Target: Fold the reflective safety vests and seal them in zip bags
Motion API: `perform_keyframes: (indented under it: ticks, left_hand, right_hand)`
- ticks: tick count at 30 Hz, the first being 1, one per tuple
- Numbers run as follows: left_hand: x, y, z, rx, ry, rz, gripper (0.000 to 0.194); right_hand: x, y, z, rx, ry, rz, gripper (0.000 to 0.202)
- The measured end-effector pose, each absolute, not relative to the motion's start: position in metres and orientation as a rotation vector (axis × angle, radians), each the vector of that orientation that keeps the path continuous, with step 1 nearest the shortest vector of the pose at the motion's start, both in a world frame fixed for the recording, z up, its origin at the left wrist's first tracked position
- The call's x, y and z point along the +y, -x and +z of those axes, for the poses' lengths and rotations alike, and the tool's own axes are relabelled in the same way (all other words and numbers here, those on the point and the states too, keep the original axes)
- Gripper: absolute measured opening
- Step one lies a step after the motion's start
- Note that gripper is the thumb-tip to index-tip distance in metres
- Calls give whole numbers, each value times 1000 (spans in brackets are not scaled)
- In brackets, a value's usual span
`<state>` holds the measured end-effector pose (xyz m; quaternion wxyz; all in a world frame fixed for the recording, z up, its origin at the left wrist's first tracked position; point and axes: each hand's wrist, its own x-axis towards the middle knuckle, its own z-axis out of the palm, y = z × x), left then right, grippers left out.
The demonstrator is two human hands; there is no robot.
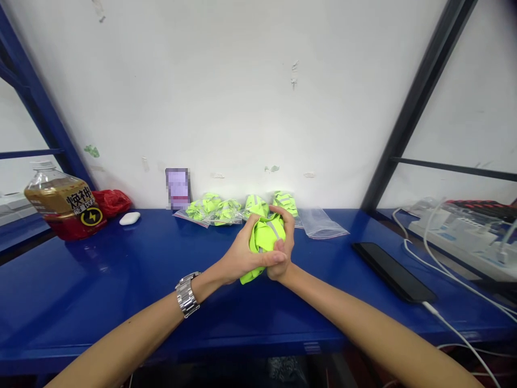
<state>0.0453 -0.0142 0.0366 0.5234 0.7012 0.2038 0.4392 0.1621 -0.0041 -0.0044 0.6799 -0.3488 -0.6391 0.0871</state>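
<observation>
Between my two hands is a bundled neon-yellow reflective vest (266, 234) with grey strips, held above the blue table (161, 312). My left hand (244, 253) wraps its left and near side, the thumb lying across the front. My right hand (286, 245) closes round its right side, fingers over the top. A loose yellow flap hangs below the hands. Behind the bundle, several clear bags with similar yellow bundles (212, 203) lie along the wall. To their right rests a flat clear zip bag (323, 223) with nothing visible in it.
At left stand a large drink bottle (64, 202), a red plastic bag (113, 202) and a white earbud case (130, 218). A blurred phone-like panel (178, 188) leans on the wall. At right lie a black phone (393, 272) on a white cable and a power strip (464, 237).
</observation>
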Motion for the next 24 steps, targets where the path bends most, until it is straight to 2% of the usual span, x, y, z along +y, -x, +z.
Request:
perform_keyframes:
  ticks: [3,10,14,17,21,24]
  left_hand:
    - [-10,-45,33,533,-1563,1135,55]
    - [6,-39,28,580,-1465,1153,56]
    - [14,-34,28,712,-1716,1250,53]
    - [21,-26,30,980,-2028,1357,50]
    - [31,-12,29,1386,-2354,1412,59]
    - [38,-6,24,1471,-2608,1468,61]
  right_hand:
    - [1,-165,-4,-1497,791,189,60]
    - [13,-171,-2,-1651,751,629,58]
    - [22,-172,-6,-1607,824,655,58]
    - [24,-175,-2,-1662,926,647,65]
    - [18,-177,4,-1572,1047,580,78]
    - [11,-175,7,-1566,1000,606,81]
